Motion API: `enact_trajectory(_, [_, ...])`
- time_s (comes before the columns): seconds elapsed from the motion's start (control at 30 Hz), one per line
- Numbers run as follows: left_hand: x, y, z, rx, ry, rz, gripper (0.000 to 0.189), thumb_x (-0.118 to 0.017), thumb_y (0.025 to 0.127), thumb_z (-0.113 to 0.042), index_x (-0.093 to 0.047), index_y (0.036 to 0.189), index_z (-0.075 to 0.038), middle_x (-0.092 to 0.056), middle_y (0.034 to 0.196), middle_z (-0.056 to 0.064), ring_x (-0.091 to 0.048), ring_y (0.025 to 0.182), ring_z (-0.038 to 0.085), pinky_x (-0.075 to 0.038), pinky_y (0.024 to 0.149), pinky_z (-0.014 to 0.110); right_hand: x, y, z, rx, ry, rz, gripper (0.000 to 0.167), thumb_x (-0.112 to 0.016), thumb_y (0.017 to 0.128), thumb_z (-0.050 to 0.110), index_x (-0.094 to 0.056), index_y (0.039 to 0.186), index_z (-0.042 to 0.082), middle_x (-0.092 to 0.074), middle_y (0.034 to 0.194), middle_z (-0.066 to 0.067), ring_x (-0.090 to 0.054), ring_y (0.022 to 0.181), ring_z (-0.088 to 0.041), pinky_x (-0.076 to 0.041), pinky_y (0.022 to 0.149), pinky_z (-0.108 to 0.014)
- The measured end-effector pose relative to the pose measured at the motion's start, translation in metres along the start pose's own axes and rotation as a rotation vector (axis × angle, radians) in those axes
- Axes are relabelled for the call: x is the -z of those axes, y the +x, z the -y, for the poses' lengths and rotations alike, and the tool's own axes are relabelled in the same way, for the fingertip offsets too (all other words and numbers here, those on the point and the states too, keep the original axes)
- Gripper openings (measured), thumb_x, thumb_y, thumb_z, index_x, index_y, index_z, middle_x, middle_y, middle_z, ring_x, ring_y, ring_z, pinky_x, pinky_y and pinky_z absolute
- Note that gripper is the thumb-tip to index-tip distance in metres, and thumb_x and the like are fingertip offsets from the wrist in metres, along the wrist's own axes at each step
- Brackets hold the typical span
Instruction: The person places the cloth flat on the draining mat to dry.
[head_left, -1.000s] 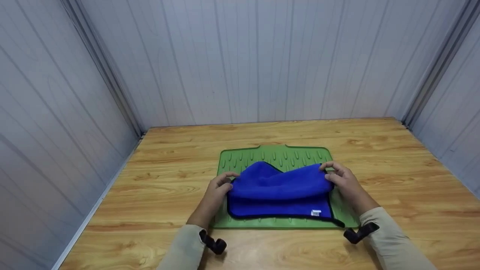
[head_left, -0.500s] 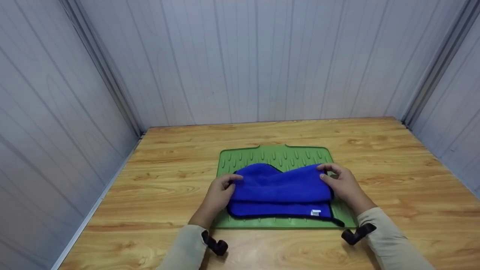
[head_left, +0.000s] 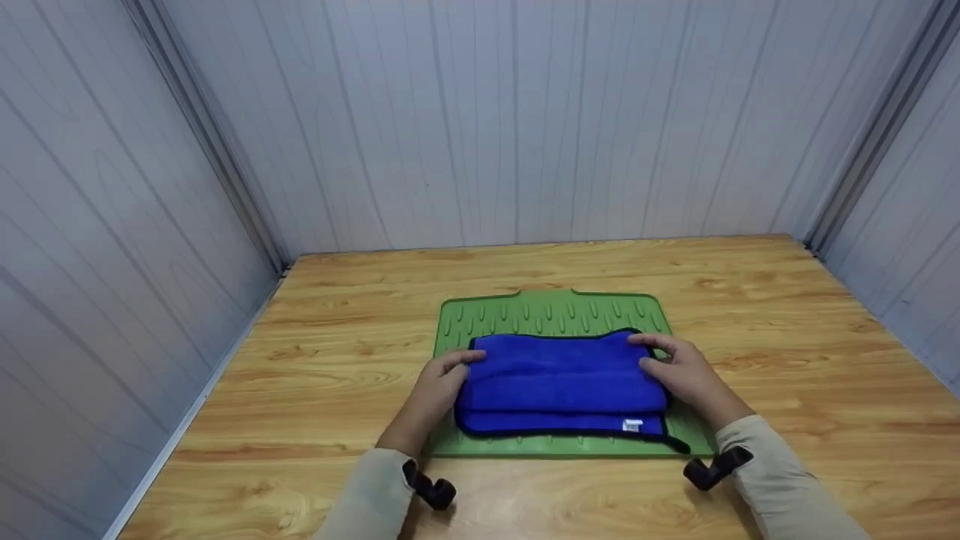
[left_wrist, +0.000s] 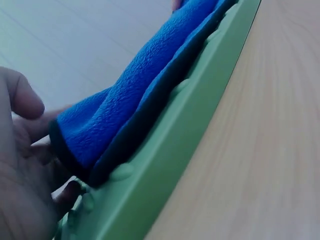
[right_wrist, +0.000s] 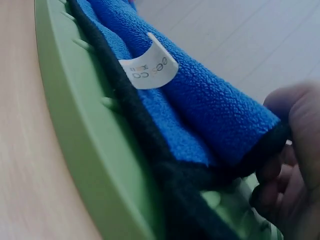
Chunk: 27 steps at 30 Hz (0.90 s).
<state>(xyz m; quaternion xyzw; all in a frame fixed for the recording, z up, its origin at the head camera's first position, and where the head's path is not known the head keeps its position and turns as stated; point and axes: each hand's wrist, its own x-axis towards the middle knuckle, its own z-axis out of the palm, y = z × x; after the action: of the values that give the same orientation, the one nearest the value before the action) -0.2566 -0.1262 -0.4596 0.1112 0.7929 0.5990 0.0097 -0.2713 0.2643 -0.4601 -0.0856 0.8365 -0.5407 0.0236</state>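
Note:
A blue microfibre towel [head_left: 562, 375] with black edging lies folded over on a green ridged mat [head_left: 555, 309]. Its upper layer stops short of the near edge, where a strip of the lower layer shows with a white label [head_left: 631, 425]. My left hand [head_left: 437, 386] holds the towel's left side, index finger laid over the far left corner. At the opposite side, my right hand [head_left: 688, 375] pinches the edge near the far right corner, which rises slightly. In the right wrist view, curled fingers [right_wrist: 272, 185] sit under the black edging [right_wrist: 272, 140].
Wood-grain table [head_left: 337, 337] surrounds the mat. Pale panel walls [head_left: 480, 127] stand behind and at both sides. A black hanging loop [head_left: 679, 444] sticks out from the towel's near right corner. Black wrist mounts [head_left: 431, 491] show at the sleeves.
The raised upper layer has come down flatter, its fold now closer to the near edge. The far edge, dipped in the middle before, is straighter. Both hands have shifted only slightly.

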Motion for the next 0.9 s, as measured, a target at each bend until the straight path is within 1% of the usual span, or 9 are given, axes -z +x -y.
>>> enact_trajectory(0.1, [-0.002,0.002,0.001,-0.053,0.063,-0.083,0.024,-0.056,0.103,-0.01,-0.075,0.117,-0.006,-0.066,0.125,0.011,-0.059,0.119,0.028,-0.046,0.101,0.044,0.001,-0.001,0.001,0.029,-0.037,-0.045,0.036,-0.061,0.1,0.009,-0.063,0.136,0.004,-0.053,0.141,-0.022,-0.059,0.068,-0.01,-0.05,0.061,-0.027])
enact_trajectory(0.2, [-0.001,0.003,0.001,-0.124,0.108,-0.124,0.021,-0.059,0.098,0.002,-0.076,0.109,-0.007,-0.067,0.116,0.009,-0.057,0.093,0.024,-0.049,0.084,0.036,0.0,-0.002,0.002,0.059,-0.041,-0.102,0.035,-0.063,0.1,0.01,-0.064,0.135,0.007,-0.061,0.123,-0.016,-0.05,0.058,-0.012,-0.046,0.053,-0.028])
enact_trajectory(0.3, [0.001,0.003,0.0,-0.121,0.104,-0.107,0.036,-0.055,0.092,0.01,-0.074,0.115,-0.009,-0.06,0.131,0.012,-0.056,0.101,0.027,-0.046,0.085,0.034,-0.001,-0.002,0.003,0.081,-0.055,-0.128,0.037,-0.064,0.099,0.009,-0.063,0.136,0.011,-0.06,0.087,-0.011,-0.046,0.053,-0.011,-0.042,0.047,-0.028])
enact_trajectory(0.4, [0.002,0.001,-0.001,-0.073,0.109,-0.074,0.05,-0.052,0.087,0.011,-0.07,0.128,-0.012,-0.045,0.151,0.018,-0.051,0.126,0.035,-0.045,0.09,0.039,-0.002,-0.001,0.003,0.077,-0.065,-0.098,0.041,-0.062,0.099,0.006,-0.061,0.14,0.015,-0.061,0.087,-0.011,-0.043,0.049,-0.012,-0.041,0.045,-0.028])
enact_trajectory(0.47, [0.002,0.001,-0.002,-0.03,0.142,-0.06,0.054,-0.052,0.088,0.009,-0.067,0.135,-0.014,-0.038,0.157,0.02,-0.041,0.139,0.036,-0.044,0.093,0.042,-0.002,0.0,0.002,0.059,-0.076,-0.062,0.045,-0.061,0.099,0.003,-0.059,0.142,0.015,-0.063,0.113,-0.015,-0.047,0.051,-0.013,-0.043,0.047,-0.029])
enact_trajectory(0.53, [0.002,0.001,-0.001,-0.018,0.186,-0.05,0.054,-0.052,0.089,0.007,-0.065,0.137,-0.013,-0.038,0.157,0.02,-0.041,0.14,0.036,-0.043,0.092,0.043,-0.001,0.001,0.001,0.042,-0.101,-0.028,0.047,-0.06,0.099,0.002,-0.057,0.144,0.014,-0.053,0.141,-0.018,-0.058,0.064,-0.012,-0.048,0.054,-0.028])
enact_trajectory(0.6, [0.002,0.001,-0.003,-0.016,0.203,-0.046,0.05,-0.053,0.091,0.003,-0.065,0.137,-0.013,-0.04,0.156,0.018,-0.043,0.138,0.035,-0.043,0.093,0.044,0.0,0.001,0.001,0.022,-0.119,-0.014,0.049,-0.06,0.098,0.002,-0.056,0.145,0.013,-0.047,0.149,-0.021,-0.064,0.072,-0.014,-0.05,0.06,-0.028])
enact_trajectory(0.73, [0.002,0.001,-0.008,-0.07,0.155,-0.059,0.043,-0.055,0.095,-0.004,-0.065,0.136,-0.012,-0.043,0.154,0.017,-0.048,0.132,0.034,-0.043,0.101,0.049,0.003,0.001,0.004,0.03,-0.115,-0.046,0.046,-0.061,0.1,0.008,-0.057,0.145,0.012,-0.047,0.15,-0.021,-0.059,0.064,-0.012,-0.049,0.059,-0.027])
enact_trajectory(0.9, [0.005,0.008,-0.02,-0.134,0.122,-0.124,0.036,-0.055,0.1,-0.008,-0.067,0.133,-0.011,-0.051,0.146,0.012,-0.053,0.119,0.027,-0.044,0.101,0.048,0.008,0.007,0.014,0.085,-0.109,-0.138,0.04,-0.062,0.102,0.023,-0.061,0.141,0.014,-0.058,0.13,-0.015,-0.043,0.052,-0.01,-0.043,0.05,-0.027])
